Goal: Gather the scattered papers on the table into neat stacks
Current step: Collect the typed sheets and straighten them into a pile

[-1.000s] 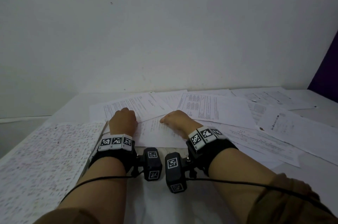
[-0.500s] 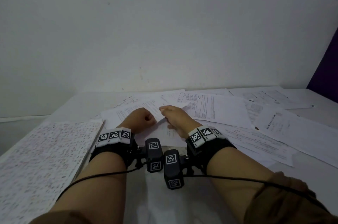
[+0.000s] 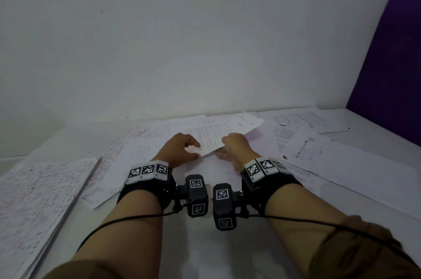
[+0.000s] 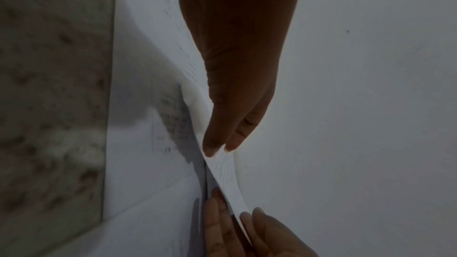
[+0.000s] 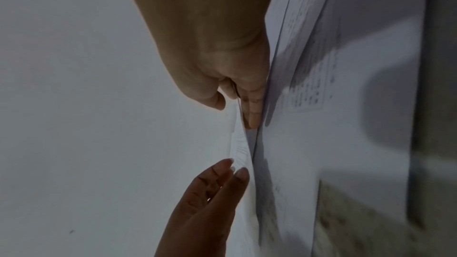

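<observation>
A printed sheet (image 3: 224,132) hangs tilted a little above the table's middle, and both hands hold its near edge. My left hand (image 3: 195,150) pinches its near left corner between thumb and fingers. My right hand (image 3: 224,147) pinches the edge just to the right, thumb on top and fingers underneath. In the left wrist view my left hand (image 4: 216,149) nips the curved sheet (image 4: 226,175), with the right hand's fingers (image 4: 222,222) below. In the right wrist view my right hand (image 5: 235,108) grips the sheet (image 5: 238,144) edge-on. More loose papers (image 3: 141,160) lie under the hands.
A large densely written sheet (image 3: 34,199) covers the table's left side. Printed sheets (image 3: 355,164) overlap to the right and at the far right (image 3: 305,119). A white wall stands close behind, a purple panel (image 3: 391,50) at right. Bare white tabletop (image 3: 205,256) lies between my forearms.
Both hands were resting on the papers; they have taken hold of one printed sheet and raised it off the pile, moving slightly away from me.
</observation>
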